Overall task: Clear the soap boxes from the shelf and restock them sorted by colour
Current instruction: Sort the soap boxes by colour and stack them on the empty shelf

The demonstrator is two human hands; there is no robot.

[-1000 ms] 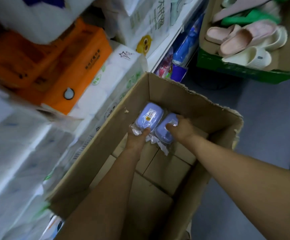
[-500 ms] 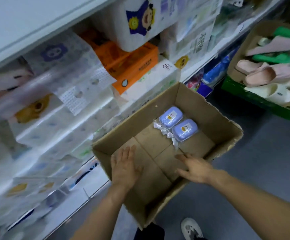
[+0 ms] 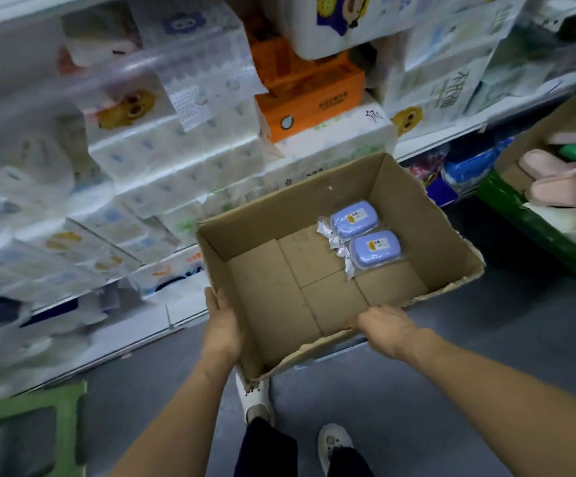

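Both hands are on the open brown cardboard box [image 3: 314, 215]. Her or his left hand [image 3: 223, 325] lies flat along the outside of the box's left wall near the front corner, fingers straight and together against the cardboard. That person's right hand [image 3: 381, 325] curls over the ragged front edge, fingers hooked down onto the rim; whether the thumb is under the flap I cannot tell.

Inside the box, toward the far right part of the floor, two pale blue oval soap boxes in clear crinkly wrapping lie side by side and touching: the farther soap box [image 3: 353, 220] and the nearer soap box [image 3: 376, 248], each with a small yellow label on top. Around them the box floor shows only its folded bottom flaps.

Behind and to the left of the box stand white shelves [image 3: 434, 141] packed with plastic-wrapped white tissue packs [image 3: 176, 156] and an orange tissue carton [image 3: 310, 98]. To the right, a green-edged crate [image 3: 527, 215] holds pink and cream slippers [image 3: 562, 187]. A green plastic stool [image 3: 28, 425] sits at the lower left on the grey floor, and the person's white shoes [image 3: 255, 394] show below the box.
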